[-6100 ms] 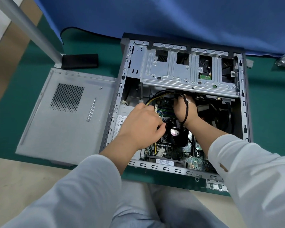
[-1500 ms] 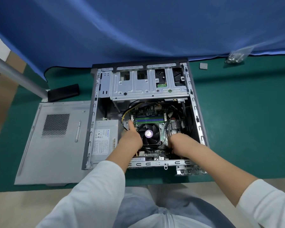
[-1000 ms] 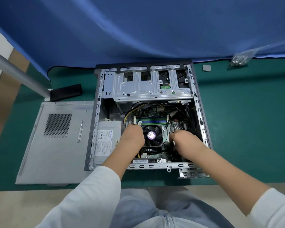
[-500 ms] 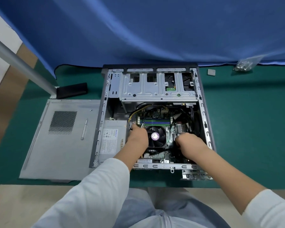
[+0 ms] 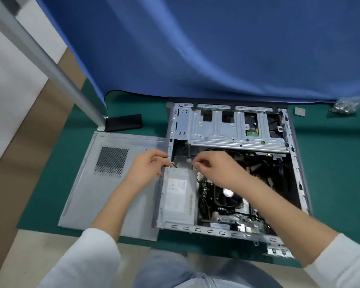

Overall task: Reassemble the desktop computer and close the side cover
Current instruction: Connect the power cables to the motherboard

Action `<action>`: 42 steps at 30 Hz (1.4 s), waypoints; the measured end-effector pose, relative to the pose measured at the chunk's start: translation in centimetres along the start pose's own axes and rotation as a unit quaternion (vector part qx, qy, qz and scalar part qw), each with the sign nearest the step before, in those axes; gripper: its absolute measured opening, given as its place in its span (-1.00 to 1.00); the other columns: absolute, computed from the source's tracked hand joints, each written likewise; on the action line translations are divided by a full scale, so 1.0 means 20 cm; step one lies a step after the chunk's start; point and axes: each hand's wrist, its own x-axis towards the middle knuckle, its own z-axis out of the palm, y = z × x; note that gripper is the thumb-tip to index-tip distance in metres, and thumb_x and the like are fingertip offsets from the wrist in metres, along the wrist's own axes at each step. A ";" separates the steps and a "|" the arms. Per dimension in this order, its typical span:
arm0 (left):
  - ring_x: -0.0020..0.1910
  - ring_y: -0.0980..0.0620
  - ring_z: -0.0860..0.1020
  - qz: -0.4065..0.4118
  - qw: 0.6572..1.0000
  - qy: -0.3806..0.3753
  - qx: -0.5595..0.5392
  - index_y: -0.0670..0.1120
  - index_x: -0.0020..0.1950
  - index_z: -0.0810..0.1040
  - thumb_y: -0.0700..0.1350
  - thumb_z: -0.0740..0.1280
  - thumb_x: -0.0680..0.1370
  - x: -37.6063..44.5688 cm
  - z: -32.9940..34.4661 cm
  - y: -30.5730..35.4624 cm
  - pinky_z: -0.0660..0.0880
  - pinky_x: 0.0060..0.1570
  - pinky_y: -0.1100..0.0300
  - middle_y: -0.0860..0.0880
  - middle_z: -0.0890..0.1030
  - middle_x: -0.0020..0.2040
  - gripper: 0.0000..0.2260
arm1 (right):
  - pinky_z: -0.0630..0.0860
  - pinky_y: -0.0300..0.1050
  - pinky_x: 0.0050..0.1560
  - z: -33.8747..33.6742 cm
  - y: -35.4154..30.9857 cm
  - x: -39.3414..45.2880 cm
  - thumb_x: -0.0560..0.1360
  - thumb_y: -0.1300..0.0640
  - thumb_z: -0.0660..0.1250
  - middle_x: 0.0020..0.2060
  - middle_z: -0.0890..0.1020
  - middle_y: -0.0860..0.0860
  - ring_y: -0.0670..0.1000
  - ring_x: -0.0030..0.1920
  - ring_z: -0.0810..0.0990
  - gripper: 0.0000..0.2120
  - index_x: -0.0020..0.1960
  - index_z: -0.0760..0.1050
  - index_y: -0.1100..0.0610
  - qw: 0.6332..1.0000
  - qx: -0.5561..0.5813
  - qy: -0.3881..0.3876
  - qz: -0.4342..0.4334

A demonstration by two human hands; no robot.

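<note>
At the far left a pale wall and tan floor [image 5: 6,146] show, crossed by a slanting grey metal pole [image 5: 50,65] whose foot meets the green surface [image 5: 337,173]. Just beside that foot lies a small black block [image 5: 123,122]. A blue curtain [image 5: 216,48] hangs along the back edge of the surface.

The detached side cover [image 5: 104,194] lies flat on the surface, its perforated vent facing up, touching the left flank of the open computer case [image 5: 299,163]. The left hand [image 5: 148,169] sits over the case's left rim, fingers curled and pinching something small and pale at the far end of the power supply [image 5: 178,196]; what it is cannot be made out. The right hand [image 5: 214,169] reaches across the motherboard and fan [image 5: 230,196], fingertips pinched near the same spot.

Beyond the case's right corner rest a small grey square pad [image 5: 300,111] and a clear bag of screws [image 5: 344,104].
</note>
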 end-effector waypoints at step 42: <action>-0.16 0.11 0.52 0.004 0.996 0.022 0.086 -0.06 0.08 0.54 -0.14 0.42 0.49 0.63 -0.36 -0.59 0.38 -0.14 0.36 0.01 0.58 -0.04 -0.81 | 0.24 -0.06 -0.11 0.52 -0.38 0.54 0.52 0.18 0.31 -0.27 0.60 -0.10 0.03 -0.30 0.54 -0.98 -0.06 0.51 0.11 0.966 -0.124 0.218 -0.057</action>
